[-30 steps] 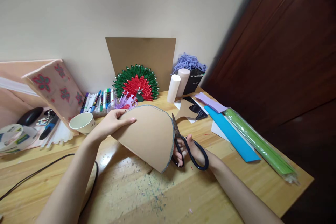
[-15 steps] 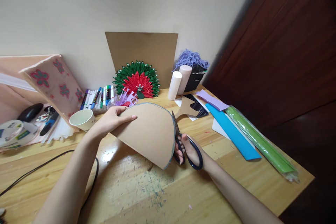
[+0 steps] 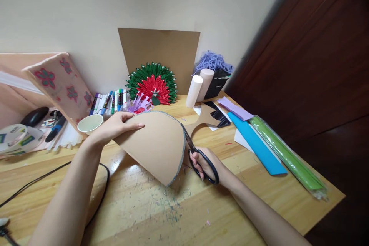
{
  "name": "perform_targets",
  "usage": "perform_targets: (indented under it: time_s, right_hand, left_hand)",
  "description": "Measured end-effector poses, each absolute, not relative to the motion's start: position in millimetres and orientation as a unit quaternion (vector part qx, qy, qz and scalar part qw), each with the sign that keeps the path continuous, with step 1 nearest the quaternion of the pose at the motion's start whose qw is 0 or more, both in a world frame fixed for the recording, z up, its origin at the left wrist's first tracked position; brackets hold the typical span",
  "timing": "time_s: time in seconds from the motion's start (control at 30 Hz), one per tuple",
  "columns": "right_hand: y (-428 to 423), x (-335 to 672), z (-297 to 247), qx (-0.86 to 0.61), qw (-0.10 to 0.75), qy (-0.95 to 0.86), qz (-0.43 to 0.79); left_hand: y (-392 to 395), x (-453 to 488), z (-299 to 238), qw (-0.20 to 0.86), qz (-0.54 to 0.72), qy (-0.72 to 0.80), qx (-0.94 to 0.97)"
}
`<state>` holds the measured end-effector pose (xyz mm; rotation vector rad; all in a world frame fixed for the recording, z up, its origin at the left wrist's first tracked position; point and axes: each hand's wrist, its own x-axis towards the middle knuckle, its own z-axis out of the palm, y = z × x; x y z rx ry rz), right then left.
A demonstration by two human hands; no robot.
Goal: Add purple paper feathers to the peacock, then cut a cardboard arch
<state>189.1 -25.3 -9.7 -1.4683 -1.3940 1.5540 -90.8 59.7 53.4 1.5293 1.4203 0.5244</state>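
A half-round piece of brown cardboard (image 3: 155,142) with a bluish curved edge is tilted above the table. My left hand (image 3: 117,127) grips its upper left part, thumb on the near face and the other fingers mostly hidden behind. In my right hand (image 3: 206,161) are black-handled scissors (image 3: 193,147), fingers through the loops. The blades lie along the right curved edge of the cardboard, tip near its upper right; whether they touch it I cannot tell. A brown cardboard offcut (image 3: 203,119) lies just beyond the scissors.
At the back a green and red fan-shaped craft (image 3: 152,84) leans on a cardboard sheet (image 3: 161,42). Markers (image 3: 108,102) and a paper cup (image 3: 90,123) stand left. White cylinders (image 3: 194,91), blue paper (image 3: 256,144) and a green packet (image 3: 285,157) lie right. A black cable (image 3: 34,180) crosses the left.
The cardboard and my left hand have shifted left. The scissors have also moved slightly left, and their blades have come further off the lower curved edge.
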Motion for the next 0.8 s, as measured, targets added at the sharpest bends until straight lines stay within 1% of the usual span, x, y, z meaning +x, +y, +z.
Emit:
perform_targets:
  time_s: [0.13,0.3,0.43,0.53,0.63,0.73,0.8]
  right_hand:
    - [-27,189,-9,-0.540,0.292,-0.511,0.602]
    - [-30,190,-17,-0.469,0.298,-0.514,0.654]
    - [-32,185,-18,-0.474,0.309,-0.489,0.664]
    - [-32,183,-17,-0.506,0.302,-0.478,0.651]
    - [-30,186,-18,-0.541,0.296,-0.498,0.610]
    - [-27,194,-19,-0.539,0.290,-0.536,0.581]
    - [-26,201,-17,-0.520,0.292,-0.548,0.587]
  left_hand:
    - [60,-93,53,0.477,0.212,0.581,0.625]
    - [59,-92,52,0.484,0.208,0.571,0.630]
    - [58,-88,51,0.494,0.201,0.561,0.633]
    - [58,-88,50,0.494,0.204,0.563,0.630]
    - [60,-90,49,0.503,0.200,0.562,0.626]
    - [60,-91,51,0.523,0.189,0.555,0.618]
    - [60,-90,53,0.523,0.190,0.555,0.618]
